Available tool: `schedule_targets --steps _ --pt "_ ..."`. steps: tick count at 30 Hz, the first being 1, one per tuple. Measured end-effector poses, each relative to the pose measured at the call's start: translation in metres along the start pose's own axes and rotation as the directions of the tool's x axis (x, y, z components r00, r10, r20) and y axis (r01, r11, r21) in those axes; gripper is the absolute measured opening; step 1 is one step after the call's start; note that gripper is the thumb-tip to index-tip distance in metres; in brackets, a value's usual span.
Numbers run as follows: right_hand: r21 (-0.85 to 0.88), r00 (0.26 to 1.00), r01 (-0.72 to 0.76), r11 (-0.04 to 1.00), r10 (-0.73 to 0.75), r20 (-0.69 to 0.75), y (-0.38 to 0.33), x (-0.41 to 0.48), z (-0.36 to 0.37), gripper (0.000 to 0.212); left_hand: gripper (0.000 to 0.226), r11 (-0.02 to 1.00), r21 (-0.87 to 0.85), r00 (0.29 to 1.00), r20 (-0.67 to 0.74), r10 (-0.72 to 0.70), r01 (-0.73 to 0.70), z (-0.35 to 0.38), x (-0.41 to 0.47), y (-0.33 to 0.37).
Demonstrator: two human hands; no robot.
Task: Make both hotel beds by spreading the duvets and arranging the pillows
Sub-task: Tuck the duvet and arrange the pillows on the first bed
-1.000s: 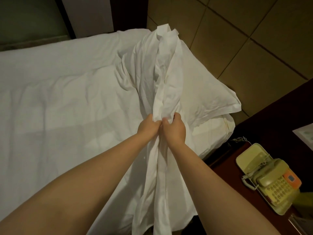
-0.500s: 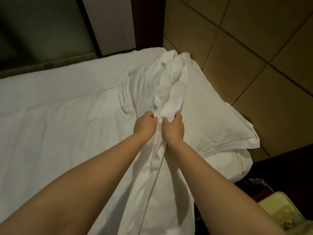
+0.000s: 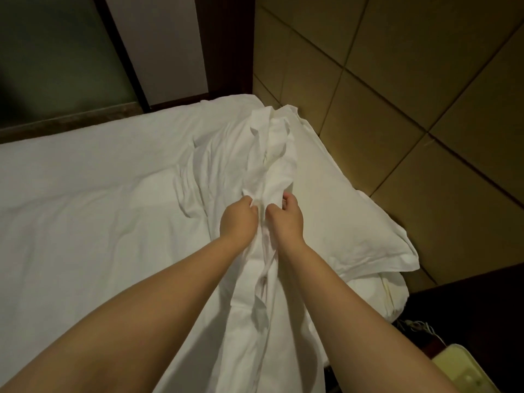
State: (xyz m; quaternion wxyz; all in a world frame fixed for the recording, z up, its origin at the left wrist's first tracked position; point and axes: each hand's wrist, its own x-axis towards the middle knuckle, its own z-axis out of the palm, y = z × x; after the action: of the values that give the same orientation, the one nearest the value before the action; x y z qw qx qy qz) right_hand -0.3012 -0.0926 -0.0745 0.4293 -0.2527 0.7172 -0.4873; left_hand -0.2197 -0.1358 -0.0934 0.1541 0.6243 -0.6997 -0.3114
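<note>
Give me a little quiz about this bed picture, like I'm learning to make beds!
1. True or false: the left hand and right hand both grip the duvet.
2. Where is the pillow? A: on the floor. B: on the bed, right of the hands. C: in the hands.
3. Fill in: the duvet is ____ in colour.
Key: 1 true; 2 B; 3 white.

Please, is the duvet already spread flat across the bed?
No, the left grip and right grip hold the duvet bunched up beside the pillow.
</note>
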Motion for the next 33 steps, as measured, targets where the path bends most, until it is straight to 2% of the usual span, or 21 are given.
schedule_targets --steps 5,8,11,14,18,24,28,30,31,33 --pt "0.105 0.983 -0.172 0.98 0.164 0.078 -0.018 0.01 0.012 0.034 0.034 0.995 -0.07 0.994 -0.089 0.068 -0.074 -0.022 -0.009 0.001" --pt "0.027 0.994 -0.02 0.999 0.018 0.104 -0.028 0.002 0.027 0.028 0.036 0.994 -0.093 0.996 -0.083 0.046 -0.054 -0.038 -0.015 -0.012" --pt "-0.071 0.983 0.121 0.99 -0.109 0.149 -0.039 -0.012 0.046 0.034 0.027 0.993 -0.119 0.999 -0.037 0.016 -0.02 -0.053 -0.014 -0.017" --pt "-0.146 0.97 0.174 0.974 -0.144 0.198 -0.039 -0.029 0.054 0.031 0.012 0.978 -0.194 0.997 0.034 -0.072 0.077 -0.065 -0.005 -0.022" --pt "-0.232 0.952 0.223 0.947 -0.16 0.262 -0.034 -0.042 0.06 0.035 0.026 0.95 -0.247 0.981 0.023 -0.191 0.19 -0.076 0.003 -0.038" --pt "-0.354 0.958 0.165 0.921 -0.064 0.279 -0.027 -0.051 0.085 0.041 0.03 0.976 -0.059 0.977 0.02 -0.21 0.211 -0.098 -0.005 -0.092" --pt "-0.362 0.93 0.082 0.929 0.059 0.363 -0.009 -0.064 0.111 0.054 0.027 0.971 0.089 0.962 0.146 -0.232 0.221 -0.115 -0.013 -0.119" --pt "-0.336 0.921 0.064 0.94 0.074 0.383 -0.001 -0.068 0.122 0.057 0.027 0.964 0.125 0.95 0.179 -0.254 0.234 -0.117 -0.017 -0.129" --pt "-0.323 0.923 0.076 0.943 0.056 0.381 0.0 -0.069 0.125 0.061 0.033 0.961 0.128 0.95 0.169 -0.263 0.243 -0.114 -0.017 -0.134" --pt "-0.264 0.935 0.099 0.959 0.001 0.355 0.003 -0.064 0.13 0.077 0.06 0.961 0.118 0.958 0.114 -0.263 0.25 -0.108 -0.016 -0.14"
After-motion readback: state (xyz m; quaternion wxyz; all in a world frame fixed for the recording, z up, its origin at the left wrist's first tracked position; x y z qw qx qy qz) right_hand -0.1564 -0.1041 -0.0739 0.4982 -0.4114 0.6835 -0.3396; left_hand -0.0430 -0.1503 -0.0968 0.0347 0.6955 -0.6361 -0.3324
